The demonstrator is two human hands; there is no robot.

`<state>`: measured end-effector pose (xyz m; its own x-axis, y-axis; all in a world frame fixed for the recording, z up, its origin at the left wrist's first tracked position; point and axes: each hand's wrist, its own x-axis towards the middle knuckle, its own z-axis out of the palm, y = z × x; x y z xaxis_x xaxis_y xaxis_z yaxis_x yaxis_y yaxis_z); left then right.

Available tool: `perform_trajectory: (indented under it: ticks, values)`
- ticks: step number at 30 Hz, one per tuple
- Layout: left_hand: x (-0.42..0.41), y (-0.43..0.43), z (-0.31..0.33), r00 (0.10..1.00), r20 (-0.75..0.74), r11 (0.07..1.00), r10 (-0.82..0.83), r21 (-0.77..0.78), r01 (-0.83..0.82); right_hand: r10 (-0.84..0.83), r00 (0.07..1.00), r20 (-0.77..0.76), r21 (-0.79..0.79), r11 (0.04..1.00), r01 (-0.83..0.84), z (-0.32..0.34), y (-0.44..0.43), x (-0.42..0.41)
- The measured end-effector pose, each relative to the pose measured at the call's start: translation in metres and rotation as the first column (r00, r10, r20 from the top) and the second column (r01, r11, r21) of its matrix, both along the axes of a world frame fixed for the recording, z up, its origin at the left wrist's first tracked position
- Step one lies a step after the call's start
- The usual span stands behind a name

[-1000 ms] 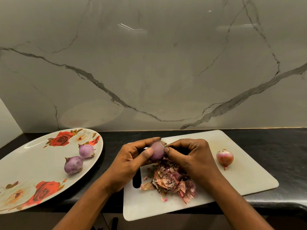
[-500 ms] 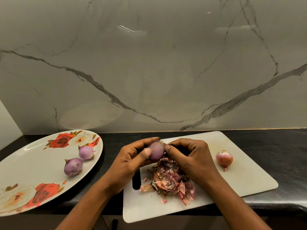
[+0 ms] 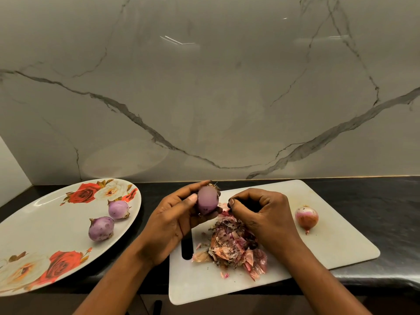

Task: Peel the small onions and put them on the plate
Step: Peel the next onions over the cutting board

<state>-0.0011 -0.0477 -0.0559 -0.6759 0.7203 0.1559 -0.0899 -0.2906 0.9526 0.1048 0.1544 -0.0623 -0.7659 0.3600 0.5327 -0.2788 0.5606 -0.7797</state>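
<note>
Spanning the black table (image 3: 375, 201) are an oval white rose-printed plate (image 3: 45, 208), left of the fingers, and a white rectangular plastic cutting board (image 3: 329, 253) beneath them. The left hand (image 3: 172, 221) pinches a peeled purple small onion (image 3: 205, 201) in its fingers; the right hand (image 3: 266, 212) curls its fingers, tips bunched, just beside it above a heap of pink onion skins (image 3: 229, 244). Two peeled purple onions (image 3: 101, 228) (image 3: 118, 209) lie on the plate; one skin-on reddish onion (image 3: 306, 216) sits right of the right fingers.

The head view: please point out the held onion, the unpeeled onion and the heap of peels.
held onion (image 3: 205, 201): head view, middle of its bare purple side.
unpeeled onion (image 3: 306, 218): head view, middle of its skin.
heap of peels (image 3: 229, 245): head view, centre of the heap.
</note>
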Motion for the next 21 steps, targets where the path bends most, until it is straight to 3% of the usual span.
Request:
perform_trajectory:
  ticks: [3, 16, 21]
  values:
    - [-0.0014, 0.0015, 0.0021, 0.995, 0.091, 0.997, -0.044, 0.067, 0.037, -0.012, 1.000, -0.017, 0.002, 1.000, 0.012, 0.0000, -0.0006, 0.0003]
    - [0.0009, 0.0093, -0.0015, 0.957, -0.276, 0.988, 0.091, -0.092, -0.120, 0.155, 0.988, 0.014, -0.099, 0.983, -0.153, 0.0011, -0.0006, -0.0011]
    - [-0.0010, 0.0081, -0.0015, 0.944, -0.316, 0.983, 0.091, -0.122, -0.135, 0.219, 0.975, 0.044, -0.185, 0.961, -0.207, 0.0032, 0.0018, 0.0007]
